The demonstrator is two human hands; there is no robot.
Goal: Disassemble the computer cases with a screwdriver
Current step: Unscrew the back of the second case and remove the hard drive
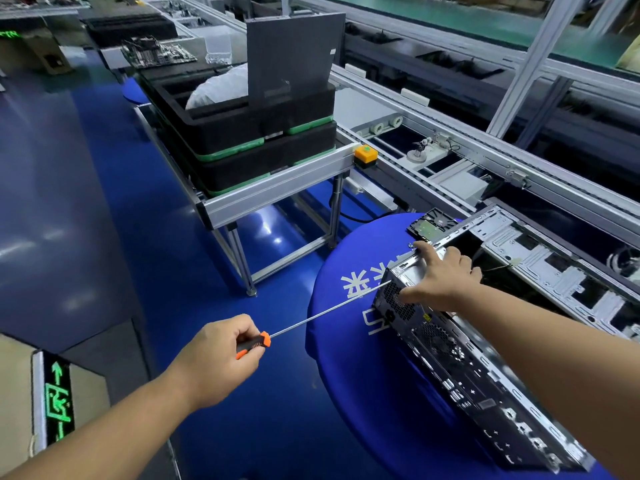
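head view: screwdriver (313,318) tip hidden at computer case (467,348) corner.

White characters on the blue table cover (349,341) are cut off and unreadable; a green arrow glows on the floor sign (57,400).

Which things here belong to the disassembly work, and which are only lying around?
In use:
- screwdriver, held by left hand
- computer case, steadied by right hand

Lying about:
- hard drive
- stacked black trays
- yellow button box
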